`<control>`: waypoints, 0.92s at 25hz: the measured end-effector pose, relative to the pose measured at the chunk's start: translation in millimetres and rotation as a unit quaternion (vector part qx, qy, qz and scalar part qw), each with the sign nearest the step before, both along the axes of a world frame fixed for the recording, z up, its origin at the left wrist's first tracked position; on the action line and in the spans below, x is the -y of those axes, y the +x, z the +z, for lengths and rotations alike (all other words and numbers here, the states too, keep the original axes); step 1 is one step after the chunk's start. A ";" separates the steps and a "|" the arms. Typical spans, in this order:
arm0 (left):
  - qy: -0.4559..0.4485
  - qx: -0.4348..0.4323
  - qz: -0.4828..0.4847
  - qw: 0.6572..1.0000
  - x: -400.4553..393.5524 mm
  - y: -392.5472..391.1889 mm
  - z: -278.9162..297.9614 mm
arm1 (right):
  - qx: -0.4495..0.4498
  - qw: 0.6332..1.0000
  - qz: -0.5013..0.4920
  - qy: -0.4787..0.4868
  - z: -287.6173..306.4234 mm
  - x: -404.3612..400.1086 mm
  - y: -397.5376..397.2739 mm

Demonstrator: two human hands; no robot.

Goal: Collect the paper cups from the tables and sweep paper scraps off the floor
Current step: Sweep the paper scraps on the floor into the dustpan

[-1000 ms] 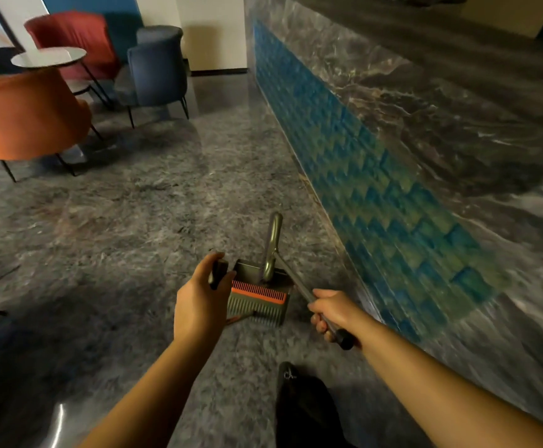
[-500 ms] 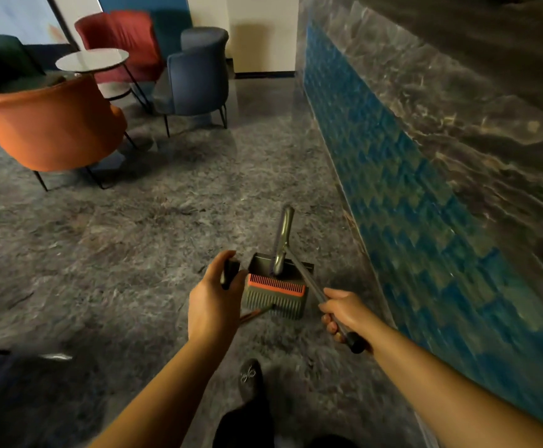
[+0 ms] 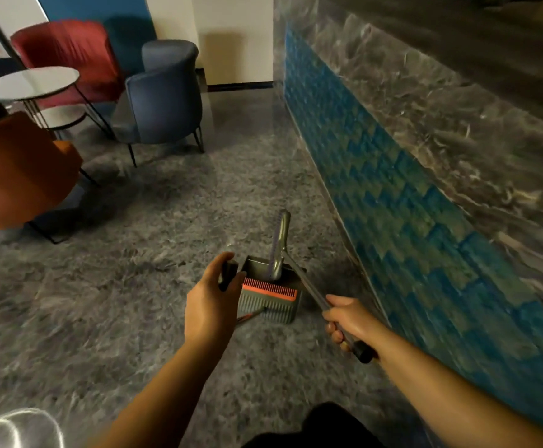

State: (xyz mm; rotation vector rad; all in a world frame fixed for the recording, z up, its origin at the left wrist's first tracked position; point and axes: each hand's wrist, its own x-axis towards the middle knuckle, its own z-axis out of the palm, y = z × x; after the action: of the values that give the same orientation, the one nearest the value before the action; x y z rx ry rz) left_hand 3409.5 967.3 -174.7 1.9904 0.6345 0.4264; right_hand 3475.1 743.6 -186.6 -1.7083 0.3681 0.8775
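Observation:
A grey dustpan with an orange comb strip hangs low over the marble floor in front of me. My left hand grips the black top of its long handle. My right hand grips the thin metal broom handle near its black end. The grey broom head stands upright, its lower end inside the dustpan. No paper cup or paper scrap shows on the floor or on the tables.
A counter with blue tiles and a marble top runs along my right. Ahead on the left stand an orange chair, a red chair, a blue-grey chair and two round side tables. Grey floor lies between them and me.
I have moved forward along the counter; the chairs and tables are nearer and larger. Both hands keep the same hold on the dustpan handle and the broom.

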 end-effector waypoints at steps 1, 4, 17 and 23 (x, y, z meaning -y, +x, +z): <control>0.003 -0.002 0.000 1.000 -10.7 28.0 -0.8 | 0.003 1.000 -0.007 0.005 -0.7 -10.4 26.9; 0.008 0.003 0.005 1.000 -44.4 127.4 -9.7 | 0.016 1.000 -0.009 0.008 -9.9 -43.0 128.0; -0.006 -0.015 0.042 0.999 -201.9 523.2 -4.5 | 0.032 0.997 0.058 -0.035 -11.6 -213.8 554.0; -0.012 -0.020 -0.015 1.000 -316.6 700.6 -17.2 | 0.022 0.997 0.055 -0.039 -19.6 -319.7 717.5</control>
State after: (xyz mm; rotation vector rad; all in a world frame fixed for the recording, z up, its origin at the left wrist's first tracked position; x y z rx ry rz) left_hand 4110.1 1283.9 -191.9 1.9880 0.6304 0.3611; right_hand 4192.7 1063.3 -206.2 -1.8317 0.2834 0.9135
